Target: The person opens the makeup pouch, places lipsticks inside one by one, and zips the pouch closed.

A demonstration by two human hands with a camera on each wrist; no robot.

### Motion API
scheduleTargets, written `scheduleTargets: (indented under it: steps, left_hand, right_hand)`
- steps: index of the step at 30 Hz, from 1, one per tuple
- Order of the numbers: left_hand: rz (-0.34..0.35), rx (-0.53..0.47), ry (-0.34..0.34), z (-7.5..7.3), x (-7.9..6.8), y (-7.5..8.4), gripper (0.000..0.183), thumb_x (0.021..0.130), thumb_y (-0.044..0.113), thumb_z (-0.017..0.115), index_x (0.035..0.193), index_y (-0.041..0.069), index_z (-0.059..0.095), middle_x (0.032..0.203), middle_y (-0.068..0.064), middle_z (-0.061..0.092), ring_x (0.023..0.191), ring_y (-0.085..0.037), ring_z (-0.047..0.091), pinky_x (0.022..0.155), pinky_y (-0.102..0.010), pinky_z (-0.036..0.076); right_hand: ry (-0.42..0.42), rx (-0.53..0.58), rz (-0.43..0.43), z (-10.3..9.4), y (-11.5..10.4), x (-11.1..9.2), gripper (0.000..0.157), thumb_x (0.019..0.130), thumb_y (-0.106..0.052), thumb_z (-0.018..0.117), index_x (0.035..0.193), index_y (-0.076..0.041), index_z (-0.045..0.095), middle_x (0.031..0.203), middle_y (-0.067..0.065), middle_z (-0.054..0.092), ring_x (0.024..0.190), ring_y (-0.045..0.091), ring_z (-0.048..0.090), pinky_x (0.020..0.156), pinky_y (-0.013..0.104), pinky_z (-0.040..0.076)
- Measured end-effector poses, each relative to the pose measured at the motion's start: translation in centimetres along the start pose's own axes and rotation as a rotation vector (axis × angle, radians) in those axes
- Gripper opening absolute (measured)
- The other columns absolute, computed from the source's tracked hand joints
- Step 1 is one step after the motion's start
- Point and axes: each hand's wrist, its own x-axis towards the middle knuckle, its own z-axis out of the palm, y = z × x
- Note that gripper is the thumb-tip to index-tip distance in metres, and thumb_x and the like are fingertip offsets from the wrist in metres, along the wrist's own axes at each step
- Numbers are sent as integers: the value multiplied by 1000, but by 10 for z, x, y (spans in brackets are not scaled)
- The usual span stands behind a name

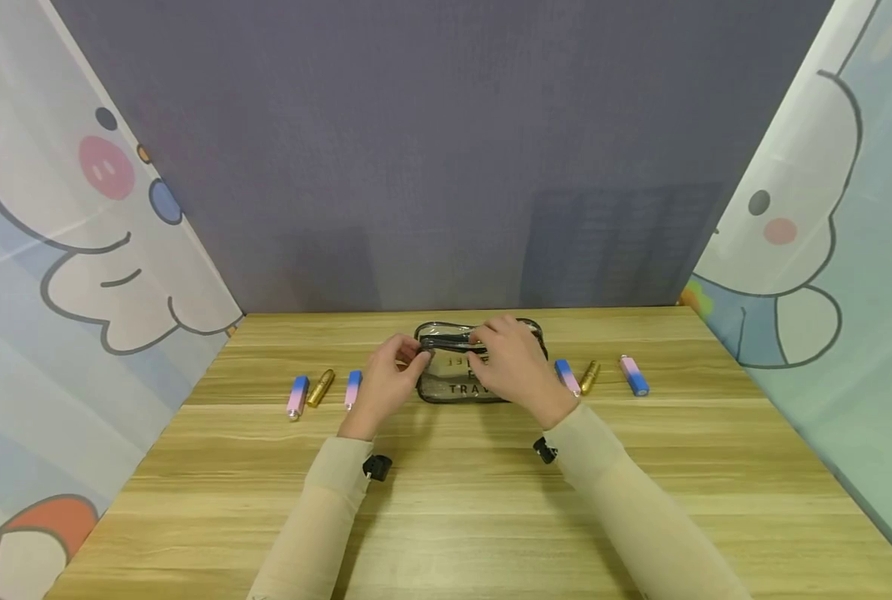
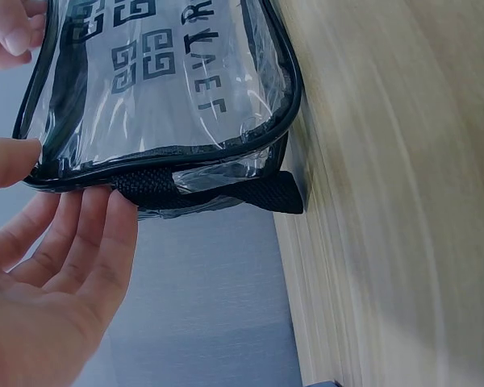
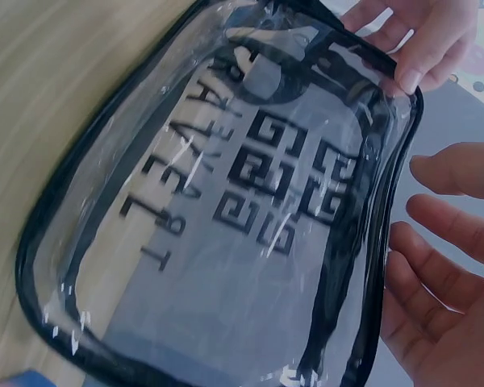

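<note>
A clear zip pouch (image 1: 453, 388) with black piping and dark lettering stands on the table between both hands. My left hand (image 1: 388, 381) pinches its upper left corner, thumb on the front and fingers behind, as the left wrist view shows. A black fabric strap (image 2: 153, 188) runs along that side of the pouch. At the top edge is my right hand (image 1: 519, 367). In the right wrist view its thumb stands off the edge and its fingers are loosely bent, fingertips against or just beside the black piping. Nothing is visible inside the pouch.
Left of the pouch lie two blue-and-pink tubes (image 1: 298, 397) (image 1: 353, 389) and a gold tube (image 1: 321, 388). To the right are another gold tube (image 1: 590, 377) and two more blue-and-pink tubes (image 1: 567, 377) (image 1: 634, 376). A grey panel (image 1: 446, 167) rises behind the wooden table (image 1: 461, 517).
</note>
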Motion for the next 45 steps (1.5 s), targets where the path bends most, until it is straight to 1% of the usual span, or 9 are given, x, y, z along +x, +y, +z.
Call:
scheduleTargets:
  steps: [7, 16, 22, 26, 32, 40, 45]
  left_hand:
    - [3, -2, 1, 1, 0, 1, 17, 99, 23, 68, 108, 10, 66, 91, -3, 64, 84, -19, 62, 81, -40, 56]
    - [12, 16, -13, 1, -2, 0, 16, 100, 25, 67, 108, 11, 66, 92, -3, 64, 85, -18, 62, 81, -38, 56]
    - [15, 5, -10, 1, -3, 3, 17, 99, 23, 67, 108, 9, 65, 92, -3, 64, 85, -18, 62, 81, -39, 56]
    - [19, 8, -13, 1, -3, 4, 17, 99, 22, 67, 109, 8, 65, 93, -4, 64, 86, -18, 62, 81, -39, 56]
    - [29, 18, -27, 1, -2, 3, 16, 99, 21, 66, 109, 8, 64, 93, -4, 64, 85, -18, 62, 80, -39, 56]
    - [52, 18, -44, -1, -3, 1, 15, 98, 18, 66, 109, 8, 64, 92, -5, 64, 84, -18, 62, 79, -40, 56]
    - [41, 16, -59, -3, -2, 0, 14, 98, 17, 64, 109, 9, 64, 94, -5, 64, 86, -18, 63, 80, -40, 56]
  right_hand:
    - [12, 22, -16, 8, -11, 5, 16, 92, -18, 75, 105, -8, 75, 104, 8, 69, 94, 27, 61, 83, 44, 51]
    - [38, 53, -28, 16, -15, 7, 14, 90, -16, 77, 102, -8, 75, 98, 7, 68, 90, 27, 61, 80, 44, 50]
    - [39, 57, -26, 21, -18, 11, 15, 91, -16, 77, 103, -8, 75, 99, 7, 69, 90, 27, 61, 82, 44, 51]
    - [32, 52, -19, 23, -20, 12, 15, 91, -17, 76, 104, -9, 75, 100, 7, 69, 91, 26, 61, 82, 43, 51]
    - [39, 51, -31, 25, -21, 13, 15, 92, -19, 76, 104, -9, 75, 99, 8, 68, 89, 26, 61, 80, 42, 51]
    - [43, 64, -19, 27, -24, 13, 13, 94, -22, 74, 100, -11, 75, 93, 5, 66, 84, 23, 58, 75, 39, 49]
    - [61, 89, -17, 27, -24, 12, 12, 92, -20, 76, 99, -11, 75, 90, 4, 64, 81, 23, 56, 73, 39, 48]
